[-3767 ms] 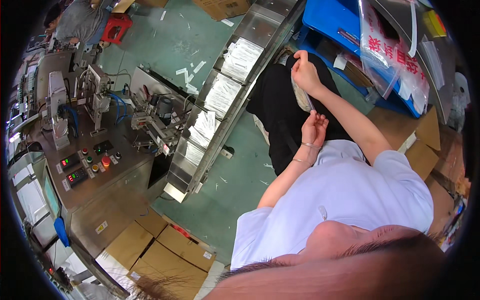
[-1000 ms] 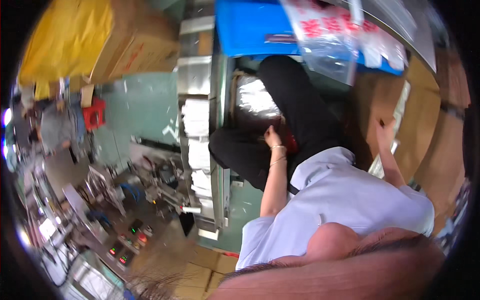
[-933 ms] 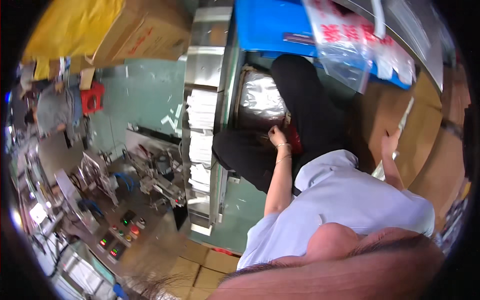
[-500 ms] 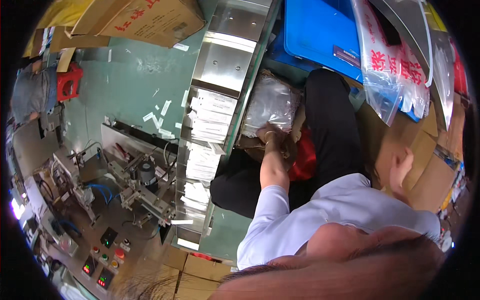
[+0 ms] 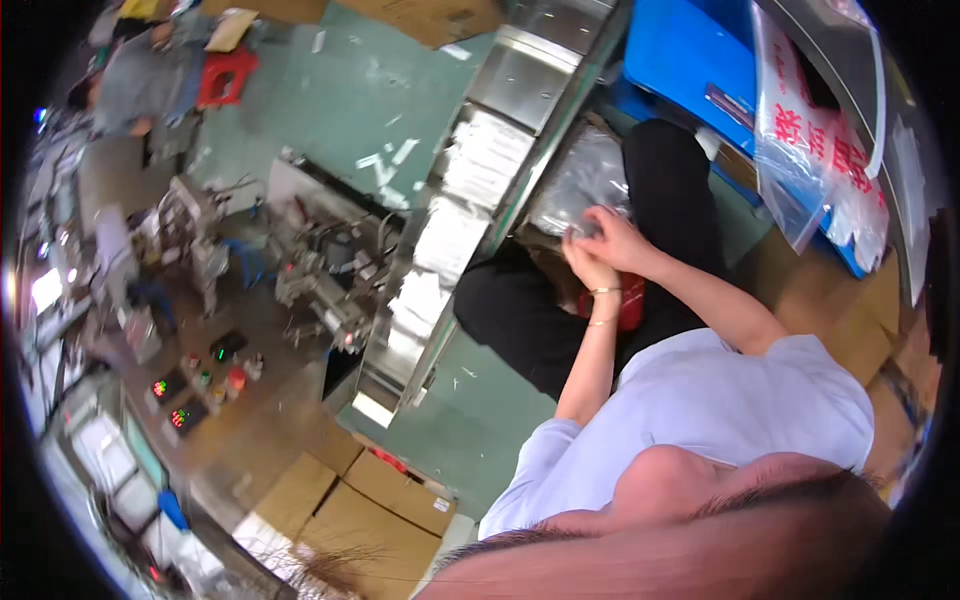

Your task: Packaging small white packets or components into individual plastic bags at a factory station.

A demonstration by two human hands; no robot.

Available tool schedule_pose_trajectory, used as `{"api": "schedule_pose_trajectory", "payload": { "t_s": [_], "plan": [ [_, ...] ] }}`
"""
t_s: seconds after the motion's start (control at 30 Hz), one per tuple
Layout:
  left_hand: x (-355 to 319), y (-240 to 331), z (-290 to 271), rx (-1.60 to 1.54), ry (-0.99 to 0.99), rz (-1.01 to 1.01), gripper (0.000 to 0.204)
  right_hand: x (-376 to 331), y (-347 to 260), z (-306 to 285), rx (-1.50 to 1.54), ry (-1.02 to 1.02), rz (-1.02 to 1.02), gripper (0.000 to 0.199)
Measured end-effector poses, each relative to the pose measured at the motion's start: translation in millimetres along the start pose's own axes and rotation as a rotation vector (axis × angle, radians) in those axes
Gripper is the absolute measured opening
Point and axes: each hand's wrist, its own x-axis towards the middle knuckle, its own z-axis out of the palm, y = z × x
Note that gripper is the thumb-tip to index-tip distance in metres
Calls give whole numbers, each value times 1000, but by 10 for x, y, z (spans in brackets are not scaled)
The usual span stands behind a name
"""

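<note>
My left hand (image 5: 592, 266), with bracelets at the wrist, and my right hand (image 5: 618, 242) meet in front of my lap. The fingers of both are bent and drawn together; blur hides what, if anything, lies between them. Just beyond the fingertips is a pile of clear plastic bags (image 5: 588, 178), in an open carton whose near part my hands cover. My knees, in black trousers, flank the pile. A bit of red (image 5: 632, 304) shows beneath my forearms.
To the left runs a metal chute (image 5: 505, 85) holding stacks of white paper slips (image 5: 445, 238). Machinery (image 5: 325, 285) with a control panel stands farther left. A blue bin (image 5: 685, 55) and hanging printed plastic bags (image 5: 805, 140) are at the far right. Cartons (image 5: 375, 515) lie at lower left.
My right hand has come in from the far right to join the left. My left hand has lifted off the plastic bags toward me. The whole view has shifted.
</note>
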Motion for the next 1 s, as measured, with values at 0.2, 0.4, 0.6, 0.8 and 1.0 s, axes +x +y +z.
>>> {"api": "schedule_pose_trajectory", "payload": {
  "t_s": [0.2,0.4,0.6,0.8,1.0],
  "plan": [
    [-85,511,-412,-619,-163,-206,17,-107,431,15,475,55,273,10],
    [31,957,-594,-893,-353,-705,15,-55,363,-363,507,98,136,11],
    [139,971,-463,-854,-471,-524,20,-13,340,-512,609,70,144,9],
    [173,923,-407,-591,-445,-338,22,-207,333,-431,296,268,89,8],
    [312,559,-371,-646,-489,-356,19,-256,174,-336,422,267,124,10]
  ]
}}
